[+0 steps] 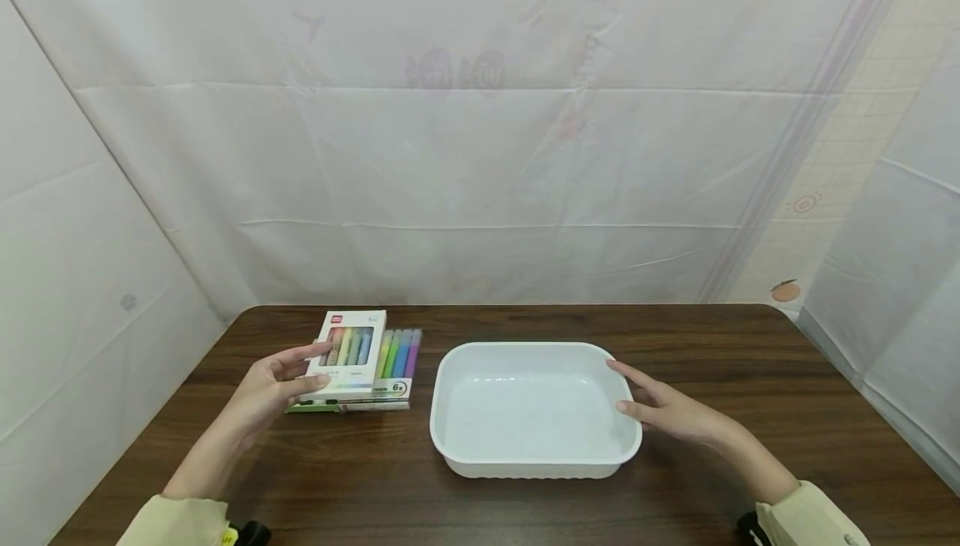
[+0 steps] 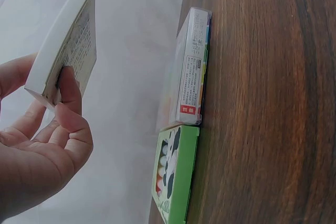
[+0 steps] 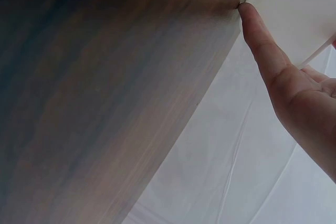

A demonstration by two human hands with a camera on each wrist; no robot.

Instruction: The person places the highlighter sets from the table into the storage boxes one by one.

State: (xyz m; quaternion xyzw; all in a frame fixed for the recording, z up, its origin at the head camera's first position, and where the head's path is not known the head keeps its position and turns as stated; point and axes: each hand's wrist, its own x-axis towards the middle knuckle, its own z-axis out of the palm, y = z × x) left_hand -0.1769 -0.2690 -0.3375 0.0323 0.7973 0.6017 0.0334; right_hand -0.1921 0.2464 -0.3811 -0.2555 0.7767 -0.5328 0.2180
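My left hand (image 1: 268, 386) pinches a white box of coloured pens (image 1: 352, 378) between thumb and fingers. The box has a cut-out window; its printed back shows in the left wrist view, held up off the table. Below it lie a clear pack of markers (image 1: 403, 363) and a green panda-print box (image 2: 181, 177), end to end on the table. In the head view the raised box overlaps both. My right hand (image 1: 678, 413) grips the right rim of a white rectangular tray (image 1: 536, 469), fingers on both sides of its wall. Nothing lies in the tray.
Everything stands on a dark wood-grain table (image 1: 337, 488) with rounded far corners. A pale printed cloth (image 1: 480, 196) hangs behind it, and more white sheeting (image 1: 82, 296) closes off the sides.
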